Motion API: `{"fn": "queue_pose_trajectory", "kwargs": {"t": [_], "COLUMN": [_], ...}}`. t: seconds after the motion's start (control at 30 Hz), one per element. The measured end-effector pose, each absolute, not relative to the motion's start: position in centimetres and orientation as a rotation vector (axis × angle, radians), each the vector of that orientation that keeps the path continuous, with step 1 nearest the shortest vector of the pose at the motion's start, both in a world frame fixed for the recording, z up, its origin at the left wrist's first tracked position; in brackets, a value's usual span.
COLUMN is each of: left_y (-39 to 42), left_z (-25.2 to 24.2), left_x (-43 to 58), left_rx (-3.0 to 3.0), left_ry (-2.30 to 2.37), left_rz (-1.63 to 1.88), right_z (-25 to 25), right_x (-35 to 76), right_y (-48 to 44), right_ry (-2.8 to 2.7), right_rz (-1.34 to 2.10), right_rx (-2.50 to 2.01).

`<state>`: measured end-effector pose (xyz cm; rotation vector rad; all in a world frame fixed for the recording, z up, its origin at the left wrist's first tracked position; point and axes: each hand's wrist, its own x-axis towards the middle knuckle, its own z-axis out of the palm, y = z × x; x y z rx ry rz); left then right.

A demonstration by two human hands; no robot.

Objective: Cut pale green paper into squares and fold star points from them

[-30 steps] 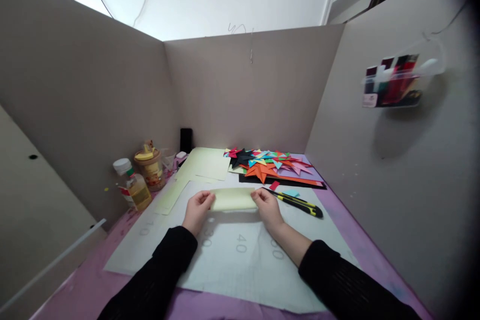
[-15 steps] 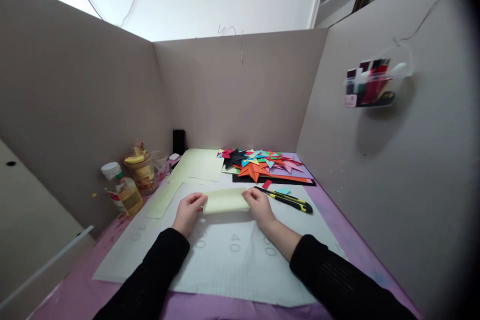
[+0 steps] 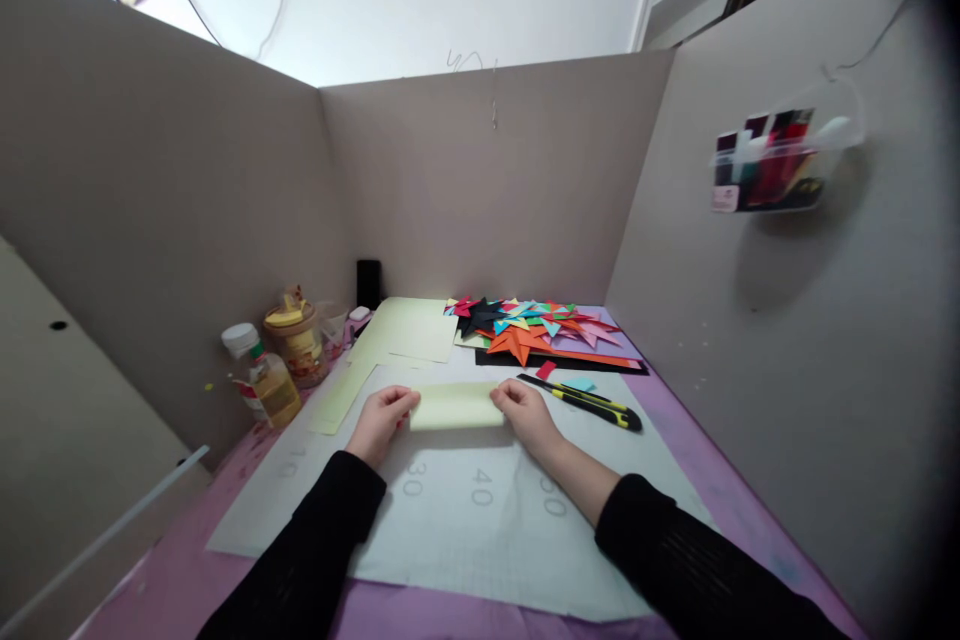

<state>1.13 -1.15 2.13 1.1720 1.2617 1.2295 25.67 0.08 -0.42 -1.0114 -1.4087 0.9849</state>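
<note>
A pale yellow piece of paper (image 3: 457, 407) is held up by its two ends just above the white numbered sheet (image 3: 450, 540). My left hand (image 3: 384, 422) pinches its left end between thumb and fingers. At the right end, my right hand (image 3: 527, 417) grips it the same way. The paper bows a little, with its lower edge curled or folded; which of the two I cannot tell. Close to my right hand lies a black and yellow utility knife (image 3: 592, 405), beside small red (image 3: 546, 370) and light blue paper scraps (image 3: 581, 384).
Folded paper stars (image 3: 517, 342) in several colours are heaped at the back right on coloured sheets. Pale yellow sheets (image 3: 420, 330) lie back left. A bottle (image 3: 270, 385) and a lidded cup (image 3: 296, 345) stand by the left partition. A clear container (image 3: 772, 165) hangs on the right one.
The view has shifted slightly, so everything sits a little further right. Both hands still hold the paper, which now appears slightly more level.
</note>
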Motion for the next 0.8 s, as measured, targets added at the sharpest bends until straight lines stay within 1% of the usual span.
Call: {"fn": "queue_pose_trajectory", "kwargs": {"t": [0.13,0.33,0.43,0.8], "left_y": [-0.9,-0.7,-0.8,-1.3], "left_z": [2.0,2.2,2.2,2.9], "left_x": [0.7,-0.3,-0.3,0.4], "left_rx": [1.153,1.185,1.199,1.239], "left_ry": [1.279,1.327,1.34,1.392], "left_rz": [1.196,1.205,1.206,1.23], "right_z": [-0.6,-0.4,-0.3,-0.3], "right_x": [25.4,24.7,24.8,25.1], "right_y": [0.4,1.0,0.9,0.7], "right_ry": [-1.428,-1.587,-1.593,-1.584], "right_rz": [0.999,0.827,0.796,0.776], "right_rx": [-1.053,-1.093,-1.087,-1.067]}}
